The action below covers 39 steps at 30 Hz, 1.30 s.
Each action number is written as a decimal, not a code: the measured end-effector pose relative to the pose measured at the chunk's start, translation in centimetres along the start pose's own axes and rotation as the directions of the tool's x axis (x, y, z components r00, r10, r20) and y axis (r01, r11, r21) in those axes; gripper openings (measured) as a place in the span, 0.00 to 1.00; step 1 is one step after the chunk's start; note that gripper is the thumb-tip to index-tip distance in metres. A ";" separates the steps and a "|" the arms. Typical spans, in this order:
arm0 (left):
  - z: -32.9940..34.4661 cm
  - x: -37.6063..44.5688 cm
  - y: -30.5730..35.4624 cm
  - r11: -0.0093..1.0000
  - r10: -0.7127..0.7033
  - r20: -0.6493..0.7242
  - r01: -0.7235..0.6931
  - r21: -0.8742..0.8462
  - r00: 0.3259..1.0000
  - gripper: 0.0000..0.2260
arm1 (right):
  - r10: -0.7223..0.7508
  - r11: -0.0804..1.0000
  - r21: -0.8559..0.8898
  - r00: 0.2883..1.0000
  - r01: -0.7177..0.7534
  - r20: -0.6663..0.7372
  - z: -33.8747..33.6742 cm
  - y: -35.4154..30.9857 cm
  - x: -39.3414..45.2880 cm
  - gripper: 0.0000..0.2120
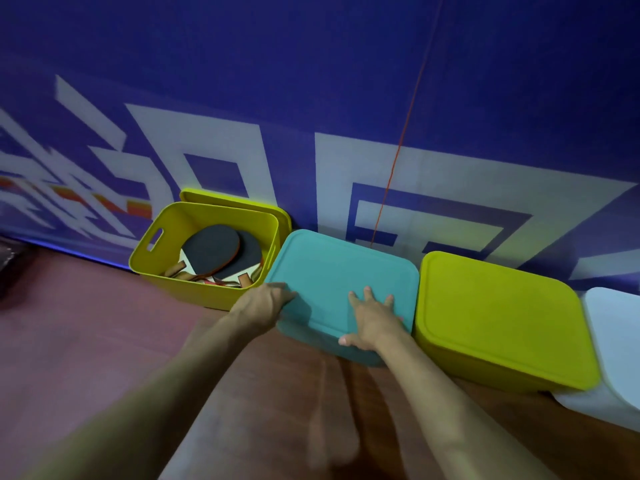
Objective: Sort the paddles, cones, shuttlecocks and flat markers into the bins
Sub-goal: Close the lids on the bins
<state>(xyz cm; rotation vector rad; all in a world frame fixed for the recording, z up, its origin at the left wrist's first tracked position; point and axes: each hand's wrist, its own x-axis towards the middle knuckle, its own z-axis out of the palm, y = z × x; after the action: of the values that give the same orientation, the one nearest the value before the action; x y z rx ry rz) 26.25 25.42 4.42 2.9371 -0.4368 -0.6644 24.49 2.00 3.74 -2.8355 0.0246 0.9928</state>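
Observation:
A row of bins stands on the floor against a blue wall. The open yellow bin (pixel 166 268) at the left holds several paddles (pixel 213 249) with dark faces and wooden handles. Beside it is a teal bin with its lid (pixel 329 268) on. My left hand (pixel 263 303) grips the lid's near left corner, fingers curled over the edge. My right hand (pixel 375 320) lies flat on the lid near its right front, fingers spread, thumb at the front edge. No cones, shuttlecocks or flat markers are visible.
A lidded yellow-green bin (pixel 498 323) stands right of the teal one, then a white lidded bin (pixel 616 344) at the frame's right edge. A yellow lid (pixel 225 199) leans behind the open bin. Reddish-brown floor (pixel 86 334) stretches in front.

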 end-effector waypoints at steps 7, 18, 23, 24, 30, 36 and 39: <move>-0.7 -7.3 -4.7 0.977 -0.059 -0.145 0.027 -0.211 0.988 0.25 | -0.028 0.997 -0.074 0.987 0.016 -0.157 -0.1 -2.1 -3.1 0.25; -4.3 -10.2 -22.5 0.993 0.034 -0.426 -0.078 -0.086 0.904 0.18 | -0.120 0.992 -0.085 0.879 0.091 -0.462 -7.2 -14.9 0.8 0.23; -6.3 -9.2 -32.7 0.991 0.089 -0.444 -0.126 -0.055 0.892 0.17 | -0.051 0.999 -0.031 0.889 0.041 -0.456 -9.3 -22.7 5.7 0.24; -6.3 -8.6 -34.3 0.989 0.087 -0.432 -0.131 -0.073 0.898 0.19 | -0.057 0.998 -0.041 0.889 0.043 -0.454 -9.6 -23.9 6.9 0.24; -5.0 -6.0 -40.4 0.978 0.086 -0.342 -0.145 -0.152 0.936 0.26 | 0.047 0.998 -0.024 0.959 -0.056 -0.280 -9.9 -27.3 12.0 0.25; -2.5 -2.8 -42.5 0.977 0.131 -0.214 -0.163 -0.139 0.968 0.32 | 0.090 0.990 -0.085 0.967 -0.113 -0.240 -10.4 -27.4 15.3 0.26; -1.8 -1.6 -42.8 0.979 0.098 -0.173 -0.126 -0.161 0.980 0.32 | 0.110 0.985 -0.097 0.950 -0.144 -0.294 -10.5 -27.6 16.3 0.23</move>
<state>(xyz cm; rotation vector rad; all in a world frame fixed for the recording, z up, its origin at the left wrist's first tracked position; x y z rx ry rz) 36.59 66.75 -0.07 2.7527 -0.4977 -0.4184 45.42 28.37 5.09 -3.0964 0.1875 0.6105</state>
